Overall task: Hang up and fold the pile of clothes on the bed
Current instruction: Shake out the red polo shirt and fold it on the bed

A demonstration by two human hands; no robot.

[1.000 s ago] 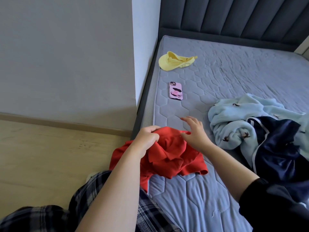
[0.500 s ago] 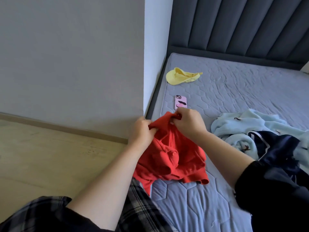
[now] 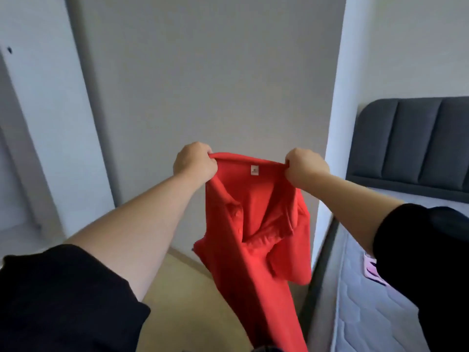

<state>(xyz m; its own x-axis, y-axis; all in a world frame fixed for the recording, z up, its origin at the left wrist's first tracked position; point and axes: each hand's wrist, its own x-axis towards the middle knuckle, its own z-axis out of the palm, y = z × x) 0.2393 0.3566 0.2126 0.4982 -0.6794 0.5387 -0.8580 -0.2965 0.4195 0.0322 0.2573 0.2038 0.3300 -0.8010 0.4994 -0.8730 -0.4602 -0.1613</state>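
Note:
A red polo shirt [image 3: 251, 237] hangs in the air in front of me, its collar and small white neck label facing me. My left hand [image 3: 194, 165] grips the left shoulder at the top edge. My right hand [image 3: 305, 167] grips the right shoulder. Both arms reach forward at chest height. The shirt's body drops down past the bottom of the view. The rest of the clothes pile is out of view.
The bed's grey quilted mattress [image 3: 365, 313] lies at the lower right, with a dark padded headboard [image 3: 416, 148] behind it. A pink phone [image 3: 373, 271] peeks out beside my right sleeve. A grey wall [image 3: 203, 72] faces me, with wooden floor [image 3: 182, 295] below.
Both hands lifted the red shirt off the mattress and spread it by the shoulders. My view swung up and left, so the pile and the yellow garment left the frame.

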